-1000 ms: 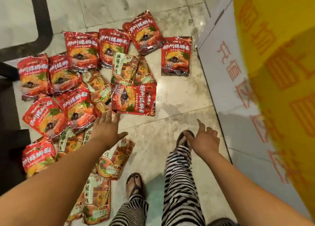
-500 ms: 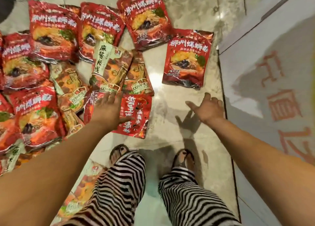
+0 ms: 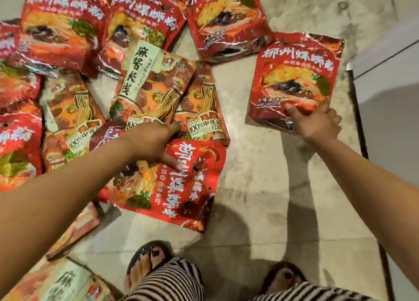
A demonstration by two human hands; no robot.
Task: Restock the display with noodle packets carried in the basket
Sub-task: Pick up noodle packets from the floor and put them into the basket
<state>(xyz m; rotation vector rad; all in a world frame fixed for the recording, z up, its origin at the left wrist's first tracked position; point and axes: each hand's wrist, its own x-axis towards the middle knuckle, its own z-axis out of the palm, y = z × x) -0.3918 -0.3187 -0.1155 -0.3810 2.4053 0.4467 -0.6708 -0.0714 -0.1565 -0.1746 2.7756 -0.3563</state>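
Noodle packets [image 3: 156, 92] lie scattered on the tiled floor [image 3: 260, 187]. The right hand [image 3: 317, 124] pinches the lower edge of a lone red packet [image 3: 297, 73], thumb on top, fingers curled beneath. The left hand [image 3: 147, 139] rests with fingers stretched flat on a sideways red packet [image 3: 181, 187], gripping nothing

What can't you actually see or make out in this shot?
All in the head view:
Basket: out of frame.
Left hand grip on the sideways red packet: fingertips hidden by the hand's own back.
Top red packets: cut off by the frame.
Small print on the lone red packet in the right hand: blurred.
White panel: cut by the right edge; unclear whether it's the display.
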